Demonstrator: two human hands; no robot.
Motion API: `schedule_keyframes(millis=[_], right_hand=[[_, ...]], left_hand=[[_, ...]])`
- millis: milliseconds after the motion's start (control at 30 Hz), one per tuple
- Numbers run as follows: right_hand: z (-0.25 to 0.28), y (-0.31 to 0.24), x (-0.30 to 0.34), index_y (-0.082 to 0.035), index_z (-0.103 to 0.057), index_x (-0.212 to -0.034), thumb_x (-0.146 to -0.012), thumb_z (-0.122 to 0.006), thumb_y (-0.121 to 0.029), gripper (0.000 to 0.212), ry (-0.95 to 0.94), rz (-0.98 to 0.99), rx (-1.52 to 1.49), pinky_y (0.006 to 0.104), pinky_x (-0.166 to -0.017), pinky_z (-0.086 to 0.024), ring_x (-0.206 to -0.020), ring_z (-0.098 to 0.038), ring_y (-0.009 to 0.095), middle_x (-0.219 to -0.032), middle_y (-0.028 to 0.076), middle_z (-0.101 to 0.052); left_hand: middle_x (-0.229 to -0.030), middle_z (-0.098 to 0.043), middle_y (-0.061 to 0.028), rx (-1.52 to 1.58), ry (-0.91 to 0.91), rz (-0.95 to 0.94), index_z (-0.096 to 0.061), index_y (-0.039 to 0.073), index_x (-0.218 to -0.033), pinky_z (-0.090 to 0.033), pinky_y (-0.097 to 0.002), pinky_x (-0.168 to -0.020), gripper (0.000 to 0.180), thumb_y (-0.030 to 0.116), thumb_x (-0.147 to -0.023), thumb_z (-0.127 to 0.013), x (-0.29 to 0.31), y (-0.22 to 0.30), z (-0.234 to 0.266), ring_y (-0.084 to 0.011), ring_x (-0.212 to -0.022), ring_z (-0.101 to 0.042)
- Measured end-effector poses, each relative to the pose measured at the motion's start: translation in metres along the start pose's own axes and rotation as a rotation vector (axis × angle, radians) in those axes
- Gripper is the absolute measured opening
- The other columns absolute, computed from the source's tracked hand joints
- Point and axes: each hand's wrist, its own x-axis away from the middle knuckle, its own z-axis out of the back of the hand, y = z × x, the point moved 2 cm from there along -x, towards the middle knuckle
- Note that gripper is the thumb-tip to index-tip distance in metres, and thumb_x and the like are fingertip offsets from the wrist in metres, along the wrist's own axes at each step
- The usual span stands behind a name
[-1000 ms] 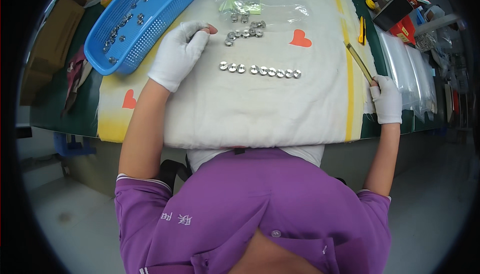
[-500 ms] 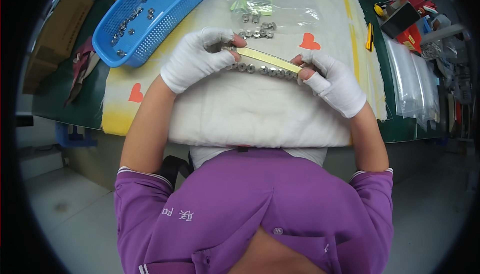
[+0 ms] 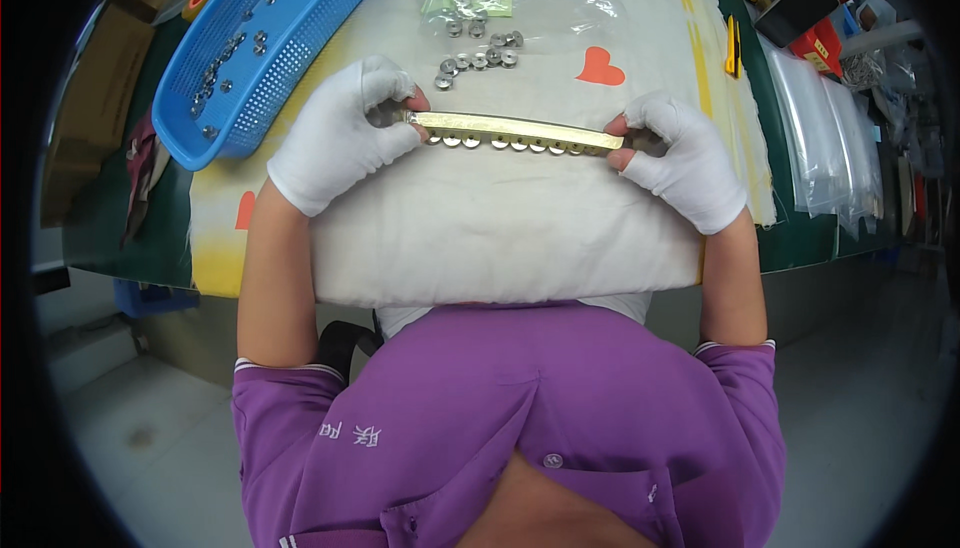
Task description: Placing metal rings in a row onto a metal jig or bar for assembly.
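A narrow, gold-coloured strip [image 3: 515, 127] stretches between my hands, nearly level. My left hand [image 3: 345, 133], in a white glove with bare fingertips, pinches its left end. The right end is pinched by my right hand [image 3: 685, 163], gloved the same way. Just along the strip's near edge shows a row of small round silver metal parts [image 3: 500, 143], partly hidden by the strip. Whether the strip touches them I cannot tell. Farther off, more such metal parts [image 3: 480, 60] lie loose on the white cloth [image 3: 480, 238].
At the left stands a blue perforated basket [image 3: 280, 78] with several metal parts inside. A clear plastic bag [image 3: 570, 13] lies at the back over a green piece. On the right are a yellow cutter [image 3: 733, 48] and a stack of clear bags [image 3: 825, 138].
My left hand has moved left and slightly nearer, my right hand a little right. The strip is now more level and more of its length shows between my hands.
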Motion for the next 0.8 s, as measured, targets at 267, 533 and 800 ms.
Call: schedule_keyframes(millis=[267,533,800], right_hand=[[0.003,-0.006,-0.001,-0.002,-0.066,-0.097,-0.073,-0.076,-0.003,0.026,-0.095,-0.018,0.119,0.0279,-0.083,-0.05,-0.09,-0.061,0.017,-0.096,0.006,-0.06],[0.002,0.004,-0.004,-0.003,-0.07,-0.097,-0.077,-0.073,-0.004,0.019,-0.028,-0.027,0.083,0.0294,-0.079,-0.048,-0.087,-0.06,0.019,-0.094,0.007,-0.061],[0.0,0.004,-0.005,-0.003,-0.07,-0.1,-0.077,-0.072,-0.004,0.023,0.01,0.014,0.107,0.0297,-0.079,-0.049,-0.087,-0.06,0.02,-0.093,0.008,-0.061]], left_hand=[[-0.089,-0.055,-0.0059,-0.074,-0.052,-0.062,-0.061,0.001,-0.086,-0.048,-0.028,-0.075,0.019,-0.002,-0.071,-0.072,-0.001,0.0,-0.004,-0.018,-0.081,-0.056],[-0.088,-0.059,-0.0071,-0.023,0.021,0.009,-0.06,-0.003,-0.084,-0.045,-0.0273,-0.074,0.011,-0.003,-0.076,-0.067,-0.005,-0.009,-0.008,-0.0166,-0.08,-0.055],[-0.088,-0.06,-0.0103,-0.083,0.039,-0.039,-0.069,-0.001,-0.093,-0.048,-0.0283,-0.077,0.014,0.002,-0.079,-0.068,-0.009,-0.018,-0.006,-0.0201,-0.082,-0.059]])
